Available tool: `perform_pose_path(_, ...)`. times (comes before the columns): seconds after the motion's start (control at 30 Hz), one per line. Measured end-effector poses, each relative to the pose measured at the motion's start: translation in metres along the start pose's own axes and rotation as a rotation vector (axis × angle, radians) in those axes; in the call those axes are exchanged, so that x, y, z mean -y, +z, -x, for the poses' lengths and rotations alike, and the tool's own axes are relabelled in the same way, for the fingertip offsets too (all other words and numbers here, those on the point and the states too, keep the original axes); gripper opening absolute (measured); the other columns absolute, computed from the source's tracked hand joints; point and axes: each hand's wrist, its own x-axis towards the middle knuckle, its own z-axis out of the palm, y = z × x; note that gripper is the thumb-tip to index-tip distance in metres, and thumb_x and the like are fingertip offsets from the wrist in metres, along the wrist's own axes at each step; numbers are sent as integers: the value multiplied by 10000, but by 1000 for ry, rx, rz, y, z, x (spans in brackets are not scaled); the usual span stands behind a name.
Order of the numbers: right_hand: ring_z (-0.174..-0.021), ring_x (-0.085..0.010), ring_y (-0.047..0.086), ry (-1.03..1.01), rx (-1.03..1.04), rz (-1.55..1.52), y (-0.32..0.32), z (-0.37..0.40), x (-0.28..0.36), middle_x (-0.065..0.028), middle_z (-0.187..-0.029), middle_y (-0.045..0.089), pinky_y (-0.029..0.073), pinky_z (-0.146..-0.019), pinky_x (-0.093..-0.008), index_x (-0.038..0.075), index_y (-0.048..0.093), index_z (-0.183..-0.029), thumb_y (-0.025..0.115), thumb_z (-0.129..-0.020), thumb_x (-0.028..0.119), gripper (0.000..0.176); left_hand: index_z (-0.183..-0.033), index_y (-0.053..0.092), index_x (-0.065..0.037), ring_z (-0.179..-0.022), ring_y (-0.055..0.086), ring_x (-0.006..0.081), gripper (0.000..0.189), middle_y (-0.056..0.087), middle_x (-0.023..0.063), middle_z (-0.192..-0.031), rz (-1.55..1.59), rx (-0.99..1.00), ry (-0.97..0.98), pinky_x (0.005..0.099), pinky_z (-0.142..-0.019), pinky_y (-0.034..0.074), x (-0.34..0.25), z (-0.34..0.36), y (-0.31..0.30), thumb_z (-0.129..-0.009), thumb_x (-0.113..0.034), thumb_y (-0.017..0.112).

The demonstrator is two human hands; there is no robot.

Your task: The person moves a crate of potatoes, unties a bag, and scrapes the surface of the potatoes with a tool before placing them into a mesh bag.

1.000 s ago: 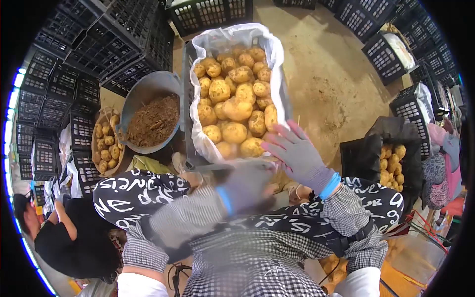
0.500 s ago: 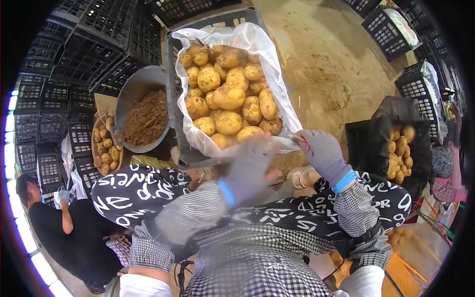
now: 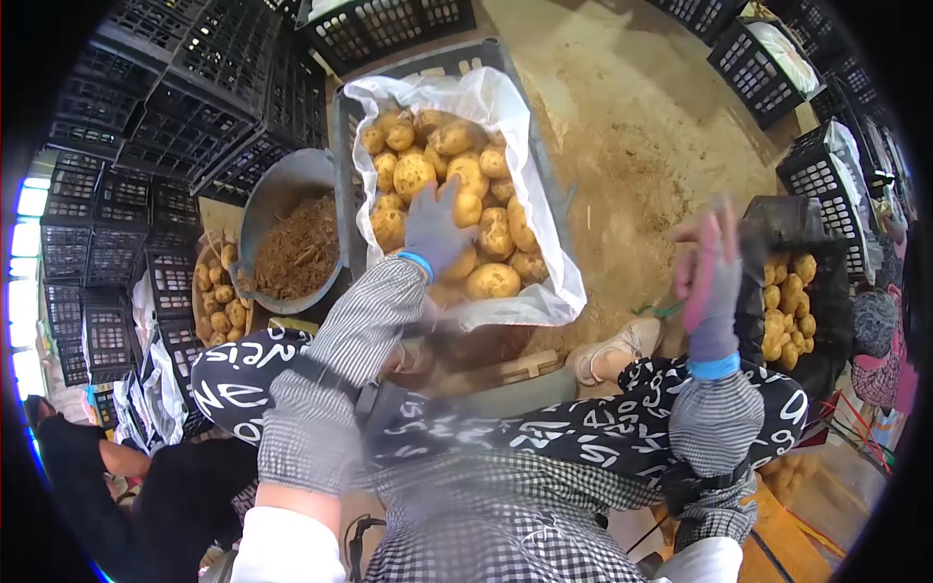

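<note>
In front of me stands a dark plastic crate (image 3: 347,160) lined with a white sheet (image 3: 520,316) and heaped with potatoes (image 3: 493,281). My left hand (image 3: 437,228), in a grey glove, lies on the potatoes near the middle of the heap, its fingers spread over them. My right hand (image 3: 711,287), gloved too, is raised to the right of the crate, above the floor beside a black-lined container (image 3: 826,321) of potatoes. It is blurred, its fingers look apart and nothing shows in them.
A grey tub (image 3: 255,204) with brown crumbly matter stands left of the crate, near a basket of potatoes (image 3: 216,301). Black crates (image 3: 194,92) are stacked at the far left. More crates (image 3: 763,73) line the right. A person in dark clothes (image 3: 185,496) is at lower left.
My left hand has moved from the crate's near edge up onto the potatoes. My right hand has let go of the liner's near right corner and moved right.
</note>
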Motion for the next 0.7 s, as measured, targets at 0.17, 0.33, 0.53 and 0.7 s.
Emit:
perform_pose_path(0.17, -400, -40, 399, 19, 214, -113, 18, 21, 4, -93, -895, 637, 314, -344, -188, 66, 292, -1494, 453, -1023, 276, 540, -1446, 335, -91, -1226, 491, 321, 766, 481, 176, -1323, 899, 401, -185, 441, -1038, 415, -5, -7, -40, -838, -378, 702)
perform_pose_path(0.33, -586, -71, 519, 550, 625, -291, 53, 52, 6, -96, -938, 630, 433, -486, -211, 58, 350, -1460, 510, -995, 292, 545, -1449, 305, -98, -1240, 486, 252, 650, 470, 128, -1341, 1922, 551, -304, 406, -1056, 405, -54, 48, -111, -929, -337, 612)
perform_pose_path(0.53, -847, -130, 607, 527, 634, -468, 75, 64, 0, -87, -1134, 595, 515, -741, -241, 12, 396, -1380, 665, -905, 256, 598, -1492, 242, -72, -1350, 366, 239, 633, 393, 120, -1421, 1696, 475, -5, 386, -1138, 290, -83, 62, -113, -956, -208, 550)
perform_pose_path(0.7, -1038, -167, 598, 193, 403, -338, 80, 61, -19, -76, -1223, 559, 510, -885, -283, 8, 414, -1350, 823, -755, 128, 731, -1499, 228, -33, -1308, 400, 191, 779, 405, 114, -1395, 1710, 432, -20, 335, -1086, 360, -89, 68, -105, -858, -17, 672)
